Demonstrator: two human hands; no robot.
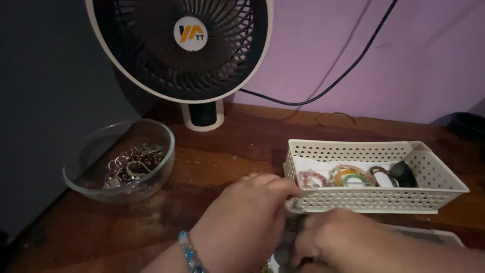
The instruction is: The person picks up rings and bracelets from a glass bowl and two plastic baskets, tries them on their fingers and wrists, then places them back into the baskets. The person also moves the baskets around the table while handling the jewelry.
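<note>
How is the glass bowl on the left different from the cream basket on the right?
The glass bowl is round, clear and smooth-walled; the cream basket is rectangular, opaque and perforated. The bowl holds a tangled heap of small jewellery; the basket holds bracelets laid in a row. Both rest on the wooden table.

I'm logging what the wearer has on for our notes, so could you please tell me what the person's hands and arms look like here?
Both arms are bare, with no sleeves in view and no gloves. The left hand has a beaded bracelet at the wrist, made of small rounded beads in blue and clear tones. The right hand shows no bracelet or watch on the part that is visible. The picture is too dim and blurred to tell whether any rings are worn.
</note>
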